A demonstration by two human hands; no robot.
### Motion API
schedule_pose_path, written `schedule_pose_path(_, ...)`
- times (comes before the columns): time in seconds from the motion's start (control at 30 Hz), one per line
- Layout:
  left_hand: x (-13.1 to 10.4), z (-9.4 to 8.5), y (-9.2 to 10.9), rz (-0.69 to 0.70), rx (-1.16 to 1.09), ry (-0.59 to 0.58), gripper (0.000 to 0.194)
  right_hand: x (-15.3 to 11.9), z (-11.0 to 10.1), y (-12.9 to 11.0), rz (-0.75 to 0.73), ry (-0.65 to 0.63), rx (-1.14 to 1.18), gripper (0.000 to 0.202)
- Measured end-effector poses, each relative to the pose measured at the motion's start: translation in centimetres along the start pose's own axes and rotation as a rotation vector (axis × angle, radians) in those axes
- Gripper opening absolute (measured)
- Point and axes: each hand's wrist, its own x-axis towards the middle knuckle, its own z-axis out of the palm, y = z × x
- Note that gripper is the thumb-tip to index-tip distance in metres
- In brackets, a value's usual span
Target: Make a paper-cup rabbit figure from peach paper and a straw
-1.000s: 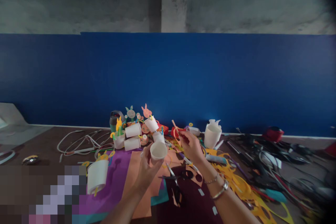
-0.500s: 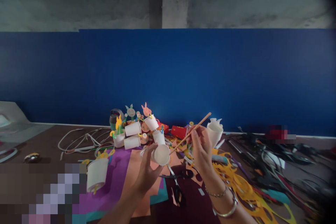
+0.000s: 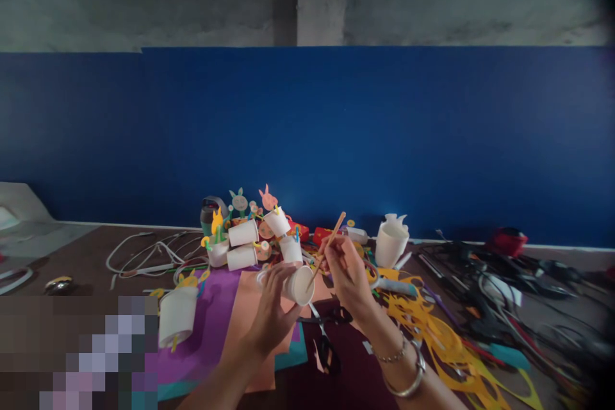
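On my feed the left hand (image 3: 270, 315) is wrapped round a white paper cup (image 3: 303, 286), just below the middle of the frame, its fingers and thumb pressed to the sides and the cup's mouth tipped rightward. The right hand (image 3: 344, 269) pinches a thin wooden stick (image 3: 337, 225), slanted so that its lower end overlaps the cup's mouth; I can't tell whether the tip touches the inside. Below the cup, dark-handled scissors (image 3: 323, 331) lie on dark paper (image 3: 307, 391), crowding the space under both hands. At lower left I have orange paper (image 3: 239, 311) and purple paper (image 3: 211, 333), with a tilted cup (image 3: 177, 319) near the purple's left edge. Behind the hands, a cluster of cups (image 3: 243, 232) takes up the back of the table (image 3: 96, 269), a pink rabbit (image 3: 270, 200) rising from one and a yellow rabbit (image 3: 217, 222) from another. Yellow scraps (image 3: 446, 341) run toward the lower right, beside tangled cables (image 3: 516, 323); white cables (image 3: 161, 267) loop at left. A blue partition (image 3: 336, 128) spans the background. As for writing, the red packets (image 3: 300, 231) behind the hands carry yellowish marks too small for me to read.
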Motion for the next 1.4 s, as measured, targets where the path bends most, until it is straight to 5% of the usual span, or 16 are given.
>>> schedule_pose_path(0.3,-0.3,0.1,0.6,0.059,0.031,-0.142,0.070,-0.1,-0.1,-0.3,-0.018,-0.150,-0.157,0.016)
schedule_pose_path(0.67,-0.8,1.0,0.0,0.011,-0.060,-0.150,0.062,-0.1,-0.2,-0.3,0.016,-0.217,-0.174,0.013)
schedule_pose_path(0.9,-1.3,1.7,-0.6,-0.063,-0.116,-0.142,0.056,0.3,-0.4,0.9,0.126,-0.129,-0.132,0.014)
schedule_pose_path(1.03,-1.3,1.6,0.4,-0.235,-0.248,-0.114,0.052,0.7,-0.8,2.6,0.176,0.003,-0.101,0.019)
schedule_pose_path(1.17,-1.0,1.2,1.4,-0.395,-0.403,-0.241,0.057,1.2,-1.3,3.7,0.231,0.148,-0.027,0.024)
schedule_pose_path(1.4,-0.7,0.8,0.6,-0.248,-0.295,-0.299,0.053,1.5,-1.6,3.6,0.250,0.191,0.023,0.026)
